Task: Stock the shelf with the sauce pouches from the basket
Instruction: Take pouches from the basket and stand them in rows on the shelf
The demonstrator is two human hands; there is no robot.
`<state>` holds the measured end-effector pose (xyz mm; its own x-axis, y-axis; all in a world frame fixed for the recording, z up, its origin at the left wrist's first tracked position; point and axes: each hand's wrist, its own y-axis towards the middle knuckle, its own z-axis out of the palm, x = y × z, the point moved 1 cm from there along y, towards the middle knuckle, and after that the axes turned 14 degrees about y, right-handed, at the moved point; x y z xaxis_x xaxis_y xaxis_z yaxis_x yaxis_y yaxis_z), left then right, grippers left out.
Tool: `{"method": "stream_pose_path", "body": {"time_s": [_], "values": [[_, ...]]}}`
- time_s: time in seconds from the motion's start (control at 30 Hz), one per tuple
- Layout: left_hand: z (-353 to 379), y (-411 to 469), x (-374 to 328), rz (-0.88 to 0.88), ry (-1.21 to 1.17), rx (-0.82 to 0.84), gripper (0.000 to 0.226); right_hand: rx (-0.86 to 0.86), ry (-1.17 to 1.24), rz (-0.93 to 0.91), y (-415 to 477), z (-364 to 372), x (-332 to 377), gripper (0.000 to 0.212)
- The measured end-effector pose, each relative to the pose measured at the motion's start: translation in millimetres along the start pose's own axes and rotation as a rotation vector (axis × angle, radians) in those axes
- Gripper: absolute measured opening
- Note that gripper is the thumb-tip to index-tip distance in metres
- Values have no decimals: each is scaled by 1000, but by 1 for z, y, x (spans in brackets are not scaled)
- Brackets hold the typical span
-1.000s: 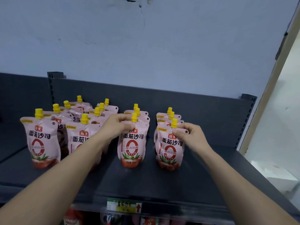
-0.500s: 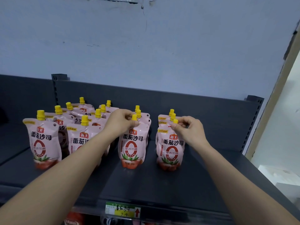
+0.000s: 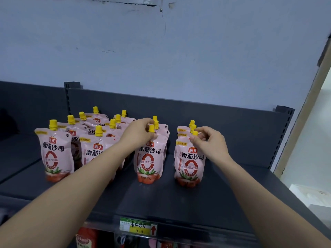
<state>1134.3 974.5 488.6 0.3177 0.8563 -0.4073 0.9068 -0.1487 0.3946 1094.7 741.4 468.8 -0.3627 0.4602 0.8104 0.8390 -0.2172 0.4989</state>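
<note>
Pink sauce pouches with yellow caps stand in four rows on the dark grey shelf (image 3: 161,199). My left hand (image 3: 138,133) pinches the top of the front pouch of the third row (image 3: 149,161), just below its yellow cap. My right hand (image 3: 209,142) pinches the top of the front pouch of the fourth row (image 3: 189,165) beside its cap. Behind each of those stand two more pouches. Two longer rows of several pouches (image 3: 55,154) fill the left side. The basket is out of view.
The shelf's back panel (image 3: 215,119) rises behind the rows, with a blue wall above. A green and yellow price tag (image 3: 138,228) is clipped to the front edge. Red packages (image 3: 86,238) show on the shelf below. Bare shelf lies to the right of the fourth row.
Both hands have slid up from the pouch shoulders to the tops by the caps. The two front pouches stand a little more upright and further back.
</note>
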Motion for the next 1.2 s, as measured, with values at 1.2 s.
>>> {"method": "stream_pose_path", "body": {"time_s": [1.2], "values": [[-227, -444, 226, -702, 1243, 84, 28, 954, -195, -778, -296, 326, 215, 46]]}}
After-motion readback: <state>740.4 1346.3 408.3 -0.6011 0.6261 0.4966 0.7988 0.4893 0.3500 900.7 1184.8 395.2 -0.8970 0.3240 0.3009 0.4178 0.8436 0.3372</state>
